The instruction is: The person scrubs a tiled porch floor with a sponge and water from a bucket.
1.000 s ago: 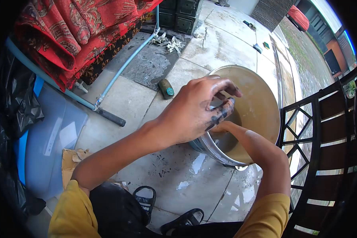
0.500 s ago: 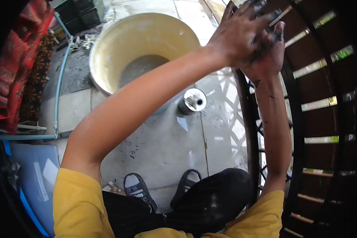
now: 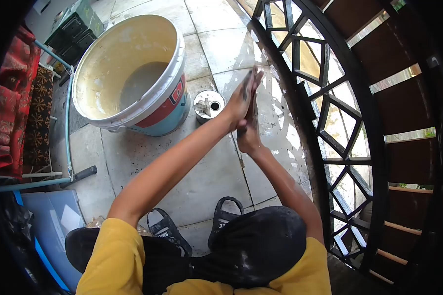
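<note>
Flat against each other, palm to palm, my left hand and my right hand meet above the tiled floor. Their fingers are stretched out, with dark black smears on them. Nothing shows between the palms, though the inner faces are hidden. Just left of my left hand stands a small round can with a pale top, a dark hole and a greyish lump on it. Farther left is a large white bucket with a red and blue label, holding cloudy grey water.
A black metal gate with a lattice runs along the right. At left are a red patterned cloth, a light-blue pipe frame and a translucent plastic sheet. Dark green crates stand at the back left.
Both hands have come down and left from the gate, from left over right to palms pressed together. The view has shifted, so the bucket and can show more fully.
</note>
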A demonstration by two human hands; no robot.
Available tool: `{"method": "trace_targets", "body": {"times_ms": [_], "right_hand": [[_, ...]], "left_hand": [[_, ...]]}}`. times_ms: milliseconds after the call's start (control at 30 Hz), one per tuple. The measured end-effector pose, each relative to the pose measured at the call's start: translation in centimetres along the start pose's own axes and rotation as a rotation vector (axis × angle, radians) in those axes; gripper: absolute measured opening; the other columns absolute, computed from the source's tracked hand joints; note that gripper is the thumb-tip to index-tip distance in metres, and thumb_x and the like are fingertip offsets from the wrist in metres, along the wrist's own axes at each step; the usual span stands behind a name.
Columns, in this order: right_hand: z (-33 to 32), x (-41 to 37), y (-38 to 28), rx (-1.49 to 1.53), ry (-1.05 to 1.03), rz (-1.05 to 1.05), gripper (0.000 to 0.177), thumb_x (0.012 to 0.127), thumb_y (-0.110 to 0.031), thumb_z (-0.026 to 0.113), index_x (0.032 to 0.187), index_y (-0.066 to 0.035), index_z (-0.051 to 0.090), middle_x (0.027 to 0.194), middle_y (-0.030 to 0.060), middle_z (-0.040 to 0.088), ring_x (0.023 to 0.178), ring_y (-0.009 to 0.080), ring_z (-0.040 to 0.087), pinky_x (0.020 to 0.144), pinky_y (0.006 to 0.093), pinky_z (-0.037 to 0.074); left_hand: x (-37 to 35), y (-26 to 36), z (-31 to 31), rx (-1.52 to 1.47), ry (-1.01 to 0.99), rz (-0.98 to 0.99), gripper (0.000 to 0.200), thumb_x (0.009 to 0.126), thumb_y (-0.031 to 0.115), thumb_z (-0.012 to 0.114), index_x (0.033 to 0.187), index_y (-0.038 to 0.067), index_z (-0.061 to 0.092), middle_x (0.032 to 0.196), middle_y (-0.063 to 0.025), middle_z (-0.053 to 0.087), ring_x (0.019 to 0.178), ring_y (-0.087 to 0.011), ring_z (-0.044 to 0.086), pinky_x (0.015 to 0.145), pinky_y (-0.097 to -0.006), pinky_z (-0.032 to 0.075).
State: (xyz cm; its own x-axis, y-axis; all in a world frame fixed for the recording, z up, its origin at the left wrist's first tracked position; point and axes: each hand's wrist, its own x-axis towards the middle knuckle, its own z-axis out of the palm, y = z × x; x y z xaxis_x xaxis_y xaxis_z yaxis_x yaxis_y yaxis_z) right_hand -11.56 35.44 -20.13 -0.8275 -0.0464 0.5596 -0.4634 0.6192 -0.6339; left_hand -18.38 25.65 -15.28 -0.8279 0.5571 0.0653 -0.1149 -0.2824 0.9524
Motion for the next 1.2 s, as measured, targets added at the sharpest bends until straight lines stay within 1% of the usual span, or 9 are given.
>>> {"method": "trace_targets", "body": {"times_ms": [167,333,433,533,767,833,933,1000,1200], "right_hand": [[1.9,-13.1,8.3,-0.699,-0.916,0.297,0.077,0.095,-0.054,0.04,0.152,-0.009,0.016,0.159,0.015,0.008,0.147,0.0301,0.007,0.116,0.0526,0.011],[0.9,-16.7,25.5,-0.589,-0.58,0.855,0.072,0.097,-0.05,0.036,0.152,-0.009,0.016,0.158,0.0146,0.015,0.147,0.0279,0.011,0.116,0.0525,0.006],[0.7,-13.7,23.8,-0.851,-0.059,0.34,0.061,0.101,-0.04,0.032,0.153,-0.012,0.015,0.159,0.0151,0.011,0.146,0.0372,0.011,0.114,0.058,0.007],[1.7,-11.8,14.2,-0.647,-0.965,0.005,0.064,0.096,-0.041,0.041,0.152,-0.013,0.024,0.16,0.0061,0.015,0.147,0.0261,0.012,0.118,0.0483,0.005],[-2.9,-9.3,23.9,-1.602,-1.003,0.444,0.062,0.098,-0.041,0.038,0.151,-0.013,0.025,0.155,0.0192,0.022,0.145,0.0325,0.019,0.116,0.0493,0.017],[-1.3,-12.1,20.7,-0.713,-0.314,0.22,0.06,0.097,-0.04,0.039,0.151,-0.015,0.027,0.156,0.0182,0.02,0.145,0.0326,0.02,0.117,0.0506,0.014],[0.1,-12.5,10.6,-0.75,-1.112,-0.076,0.059,0.096,-0.031,0.042,0.151,-0.012,0.027,0.158,0.0129,0.018,0.145,0.0326,0.017,0.118,0.0434,0.013],[-3.9,-19.8,27.7,-0.403,-0.304,0.436,0.056,0.096,-0.034,0.045,0.142,-0.004,0.037,0.138,0.0228,0.048,0.129,0.0369,0.046,0.106,0.053,0.034],[-16.7,-25.6,10.7,-1.123,-0.724,0.56,0.063,0.094,-0.039,0.055,0.144,-0.006,0.034,0.119,0.0207,0.057,0.114,0.0349,0.055,0.099,0.0474,0.043]], "left_hand": [[-11.1,1.2,-6.2,0.784,-0.809,-0.466,0.066,0.098,0.039,0.051,0.146,0.0,0.029,0.148,-0.0244,0.035,0.133,-0.0304,0.041,0.111,-0.036,0.031],[-24.2,9.4,-15.8,0.756,-0.918,-1.08,0.061,0.097,0.04,0.052,0.143,0.002,0.037,0.137,-0.0237,0.049,0.13,-0.0328,0.046,0.107,-0.0359,0.035],[-31.2,12.9,-22.4,0.544,-0.642,-1.085,0.063,0.097,0.034,0.054,0.144,-0.003,0.033,0.144,-0.0209,0.042,0.135,-0.0284,0.039,0.113,-0.0364,0.028],[-38.7,16.0,-25.5,0.725,-0.155,-0.86,0.053,0.096,0.031,0.052,0.137,0.0,0.043,0.133,-0.0166,0.052,0.125,-0.0226,0.048,0.107,-0.0343,0.035],[-59.7,6.5,-22.8,0.377,1.114,-0.731,0.04,0.093,0.022,0.058,0.127,0.002,0.049,0.116,-0.0118,0.058,0.109,-0.0216,0.057,0.095,-0.0335,0.044],[-63.5,1.7,-21.6,0.864,0.981,-0.857,0.046,0.089,0.024,0.063,0.127,0.002,0.049,0.118,-0.0141,0.056,0.11,-0.0247,0.056,0.095,-0.0356,0.045],[-64.4,0.4,-20.3,1.405,0.905,-0.964,0.054,0.083,0.026,0.07,0.127,0.002,0.05,0.122,-0.018,0.052,0.114,-0.0312,0.054,0.096,-0.0398,0.044],[-65.4,0.5,-20.7,1.288,1.132,-0.901,0.055,0.08,0.023,0.073,0.127,0.005,0.05,0.123,-0.0195,0.051,0.117,-0.0369,0.051,0.097,-0.0423,0.043],[-68.9,-2.9,-20.1,1.227,1.043,-0.843,0.056,0.081,0.03,0.069,0.129,0.006,0.051,0.125,-0.0213,0.051,0.117,-0.0382,0.051,0.099,-0.0416,0.042]]}}
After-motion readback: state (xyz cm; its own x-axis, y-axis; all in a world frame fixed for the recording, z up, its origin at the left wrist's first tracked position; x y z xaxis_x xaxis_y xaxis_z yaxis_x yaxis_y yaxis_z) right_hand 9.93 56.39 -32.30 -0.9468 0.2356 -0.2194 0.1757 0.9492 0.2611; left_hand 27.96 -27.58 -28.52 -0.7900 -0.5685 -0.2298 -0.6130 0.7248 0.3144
